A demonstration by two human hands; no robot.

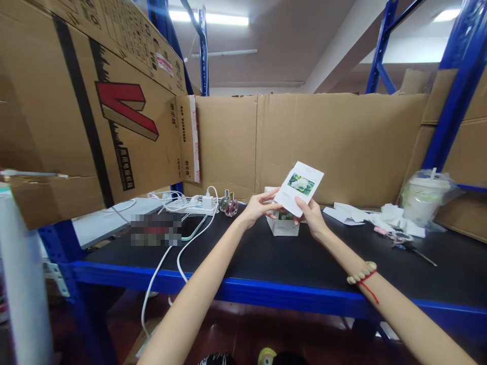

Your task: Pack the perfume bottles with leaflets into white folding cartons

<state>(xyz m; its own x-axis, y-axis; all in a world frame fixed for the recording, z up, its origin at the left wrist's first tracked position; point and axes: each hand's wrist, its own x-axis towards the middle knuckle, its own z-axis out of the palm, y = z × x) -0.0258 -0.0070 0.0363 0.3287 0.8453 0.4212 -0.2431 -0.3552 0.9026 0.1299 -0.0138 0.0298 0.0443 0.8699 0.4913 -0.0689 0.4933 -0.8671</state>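
Between my two hands a white flower-print carton (302, 186) is held up at a tilt over the black tabletop; its thickness is hard to make out. My left hand (259, 207) pinches its lower left edge. Gripping the lower right side, my right hand (311, 215) has its thumb on the printed front and its other fingers partly hidden behind. Just below and behind stands a white box (286, 229) with a similar flower picture, partly covered by the carton and my hands.
Small perfume bottles (230, 205) stand by a white charger (207, 203) with trailing cables. A phone (193, 226) lies at the left. To the right are white papers (346, 213), keys (403, 241) and a bagged drink cup (422, 197). Cardboard walls (342, 147) enclose the back.
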